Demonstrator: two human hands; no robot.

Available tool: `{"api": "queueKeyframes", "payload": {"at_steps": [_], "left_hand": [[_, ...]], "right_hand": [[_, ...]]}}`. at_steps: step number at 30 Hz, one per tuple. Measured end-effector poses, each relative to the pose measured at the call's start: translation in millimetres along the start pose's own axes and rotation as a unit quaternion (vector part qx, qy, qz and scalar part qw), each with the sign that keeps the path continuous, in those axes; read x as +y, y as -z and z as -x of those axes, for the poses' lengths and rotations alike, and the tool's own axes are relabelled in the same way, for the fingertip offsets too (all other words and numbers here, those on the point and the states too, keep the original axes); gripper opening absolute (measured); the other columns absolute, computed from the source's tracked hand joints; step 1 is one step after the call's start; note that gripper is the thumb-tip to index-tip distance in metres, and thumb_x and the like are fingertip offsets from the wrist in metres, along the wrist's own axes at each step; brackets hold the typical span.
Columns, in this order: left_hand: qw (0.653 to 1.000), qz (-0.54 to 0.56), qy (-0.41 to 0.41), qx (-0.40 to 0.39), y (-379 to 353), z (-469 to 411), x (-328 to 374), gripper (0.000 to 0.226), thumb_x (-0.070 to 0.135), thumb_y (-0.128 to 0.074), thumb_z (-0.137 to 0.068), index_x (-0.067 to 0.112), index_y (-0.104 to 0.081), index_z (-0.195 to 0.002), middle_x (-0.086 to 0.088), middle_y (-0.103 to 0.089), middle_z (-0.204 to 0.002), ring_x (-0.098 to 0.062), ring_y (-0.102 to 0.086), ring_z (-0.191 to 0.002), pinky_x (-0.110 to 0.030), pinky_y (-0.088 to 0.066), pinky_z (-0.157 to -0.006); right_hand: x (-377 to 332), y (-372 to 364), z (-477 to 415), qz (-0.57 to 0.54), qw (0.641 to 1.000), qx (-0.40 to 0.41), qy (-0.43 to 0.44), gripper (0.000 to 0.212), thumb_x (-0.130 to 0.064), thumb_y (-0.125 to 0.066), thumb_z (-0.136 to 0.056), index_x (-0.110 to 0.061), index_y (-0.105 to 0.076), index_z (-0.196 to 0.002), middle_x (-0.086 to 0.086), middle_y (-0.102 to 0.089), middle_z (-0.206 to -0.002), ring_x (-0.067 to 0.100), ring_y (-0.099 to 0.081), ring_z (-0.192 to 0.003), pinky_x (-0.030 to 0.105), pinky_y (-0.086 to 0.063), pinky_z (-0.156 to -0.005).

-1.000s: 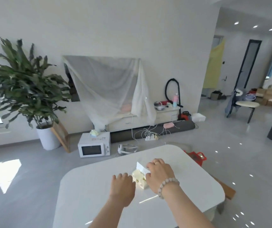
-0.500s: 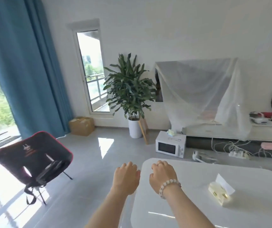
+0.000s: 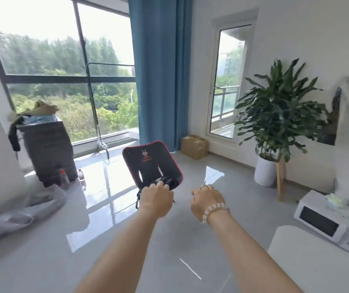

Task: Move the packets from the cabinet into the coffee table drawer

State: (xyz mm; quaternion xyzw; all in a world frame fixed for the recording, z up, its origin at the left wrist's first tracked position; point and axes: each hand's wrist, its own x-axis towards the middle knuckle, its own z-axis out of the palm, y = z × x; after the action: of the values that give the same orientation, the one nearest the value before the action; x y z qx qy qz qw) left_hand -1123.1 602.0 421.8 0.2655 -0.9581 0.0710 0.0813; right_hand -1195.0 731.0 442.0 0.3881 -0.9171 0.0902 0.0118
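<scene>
Head-worn wide-angle view, facing forward and down toward window point(image 3: 49, 60), left hand point(image 3: 155, 199), right hand point(image 3: 207, 200) close.

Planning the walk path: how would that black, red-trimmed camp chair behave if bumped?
Probably light: the chair looks like fabric slung on thin legs. Likely to skid rather than resist, since the floor is glossy. The fabric back would probably flex, and a high bump might tip it.

Coffee table point(image 3: 317, 269): white, with a smooth plain top and a rounded corner. Only this corner section is in view. The top sits level and low. The table stands just beside the microwave point(image 3: 328, 220), on its nearer side, the two apart.
</scene>
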Motion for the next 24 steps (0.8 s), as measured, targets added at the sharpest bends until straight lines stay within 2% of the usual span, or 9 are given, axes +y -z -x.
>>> {"api": "queueKeyframes", "payload": {"at_steps": [4,7,14,20,24], "left_hand": [[0.998,-0.008,0.067,-0.018,-11.6,13.6,-88.7,0.041,0.033,-0.026,-0.102,0.012,-0.055,-0.121,-0.006,-0.055,-0.119,-0.027,-0.056,-0.109,-0.035,-0.042,-0.085],[0.993,-0.001,0.119,-0.016,-19.3,27.0,-152.5,0.042,0.032,-0.025,-0.102,0.01,-0.054,-0.122,-0.007,-0.055,-0.121,-0.027,-0.056,-0.111,-0.036,-0.043,-0.087],[0.963,-0.015,0.259,-0.066,-47.9,72.4,-281.0,0.04,0.033,-0.025,-0.101,0.011,-0.054,-0.12,-0.007,-0.055,-0.125,-0.027,-0.055,-0.115,-0.033,-0.042,-0.09],[0.915,0.023,0.393,-0.092,-69.3,111.9,-381.0,0.041,0.033,-0.022,-0.102,0.012,-0.053,-0.121,-0.007,-0.052,-0.128,-0.027,-0.051,-0.119,-0.035,-0.039,-0.093],[0.886,0.044,0.456,-0.077,-73.4,124.6,-440.1,0.041,0.034,-0.023,-0.102,0.011,-0.053,-0.119,-0.009,-0.053,-0.126,-0.029,-0.051,-0.117,-0.036,-0.039,-0.093]], "right_hand": [[-81.6,-26.9,-28.7,0.009,0.997,-0.038,0.064,0.042,-0.014,-0.029,-0.095,-0.008,-0.048,-0.132,0.011,-0.043,-0.14,0.025,-0.036,-0.129,0.036,-0.033,-0.104],[-144.7,-42.0,-52.6,0.006,0.993,-0.033,0.117,0.041,-0.017,-0.029,-0.096,-0.007,-0.048,-0.132,0.011,-0.043,-0.14,0.025,-0.036,-0.129,0.037,-0.036,-0.105],[-281.2,-73.8,-84.5,0.031,0.962,-0.069,0.261,0.04,-0.016,-0.029,-0.096,-0.006,-0.047,-0.131,0.013,-0.042,-0.137,0.024,-0.034,-0.13,0.036,-0.035,-0.102],[-393.1,-109.2,-111.6,0.033,0.925,-0.087,0.368,0.041,-0.021,-0.029,-0.098,-0.006,-0.05,-0.13,0.012,-0.045,-0.134,0.024,-0.037,-0.128,0.036,-0.036,-0.102],[-466.1,-133.7,-131.5,0.038,0.893,-0.091,0.44,0.04,-0.02,-0.031,-0.097,-0.007,-0.051,-0.129,0.01,-0.046,-0.134,0.023,-0.039,-0.127,0.034,-0.037,-0.1]]}}
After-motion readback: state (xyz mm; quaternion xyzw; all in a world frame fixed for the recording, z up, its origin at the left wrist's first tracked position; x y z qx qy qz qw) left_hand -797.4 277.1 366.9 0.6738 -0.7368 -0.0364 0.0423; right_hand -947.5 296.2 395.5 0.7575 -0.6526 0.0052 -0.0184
